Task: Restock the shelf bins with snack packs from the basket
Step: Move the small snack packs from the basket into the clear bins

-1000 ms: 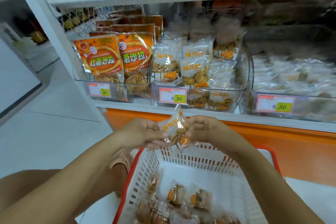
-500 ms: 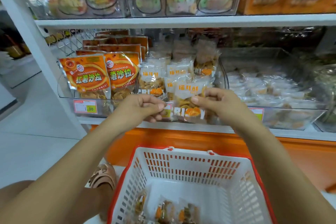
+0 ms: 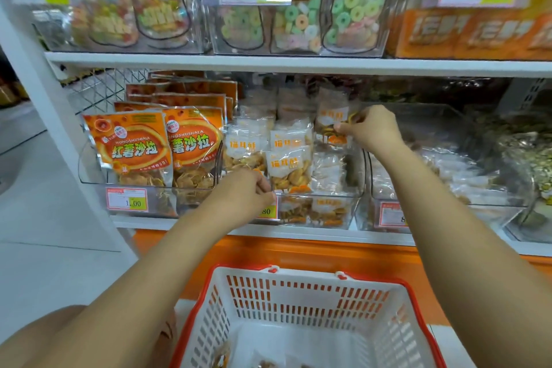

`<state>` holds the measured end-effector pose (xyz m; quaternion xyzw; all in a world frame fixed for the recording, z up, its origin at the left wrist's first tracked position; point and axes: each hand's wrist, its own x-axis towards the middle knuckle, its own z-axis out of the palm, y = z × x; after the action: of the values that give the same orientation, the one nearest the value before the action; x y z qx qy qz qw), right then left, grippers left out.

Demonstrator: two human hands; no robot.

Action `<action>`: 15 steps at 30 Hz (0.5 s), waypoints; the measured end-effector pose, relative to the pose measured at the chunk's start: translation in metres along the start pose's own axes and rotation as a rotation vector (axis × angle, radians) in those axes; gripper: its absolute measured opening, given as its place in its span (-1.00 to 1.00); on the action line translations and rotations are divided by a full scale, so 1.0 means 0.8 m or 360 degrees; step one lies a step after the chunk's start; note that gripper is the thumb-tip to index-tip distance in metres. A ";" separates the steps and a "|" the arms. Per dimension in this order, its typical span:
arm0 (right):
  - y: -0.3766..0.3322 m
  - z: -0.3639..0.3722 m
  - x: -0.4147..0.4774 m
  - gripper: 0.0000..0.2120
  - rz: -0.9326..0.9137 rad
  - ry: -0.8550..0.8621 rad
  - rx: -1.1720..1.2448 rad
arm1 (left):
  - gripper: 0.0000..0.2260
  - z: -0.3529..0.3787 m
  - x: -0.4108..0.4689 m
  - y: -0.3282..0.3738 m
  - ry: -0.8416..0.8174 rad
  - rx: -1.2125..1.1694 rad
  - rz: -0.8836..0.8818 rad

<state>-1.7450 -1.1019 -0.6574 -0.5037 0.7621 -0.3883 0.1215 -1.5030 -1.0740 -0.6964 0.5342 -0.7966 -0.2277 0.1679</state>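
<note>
A white basket with a red rim (image 3: pixel 301 302) sits low in the middle, with a few snack packs just visible at its bottom edge. On the lower shelf a clear bin (image 3: pixel 337 212) holds several clear snack packs. My right hand (image 3: pixel 370 128) is over the bin's back right part and pinches the edge of a clear snack pack (image 3: pixel 331 119). My left hand (image 3: pixel 248 191) is at the bin's front left rim, fingers curled against the corner of a front pack (image 3: pixel 288 170); whether it holds that pack is not clear.
Left of that bin stands a bin of orange sweet-potato packs (image 3: pixel 134 146). To the right is another clear bin (image 3: pixel 448 158) with pale packs. The upper shelf (image 3: pixel 298 64) carries clear bins of ring candy. Price tags hang on the bin fronts.
My hands have separated. The right hand carried the pack up and back into the bin, while the left hand stayed at the front rim. The view has tilted upward.
</note>
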 end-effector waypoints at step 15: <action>-0.019 0.026 0.014 -0.84 0.0035 0.0074 -0.0581 | -0.81 0.000 0.017 0.013 -0.0018 0.0183 -0.0054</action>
<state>-1.7281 -1.1241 -0.6585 -0.4998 0.8280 -0.2537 0.0145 -1.5162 -1.0835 -0.6904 0.5551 -0.8001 -0.1874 0.1287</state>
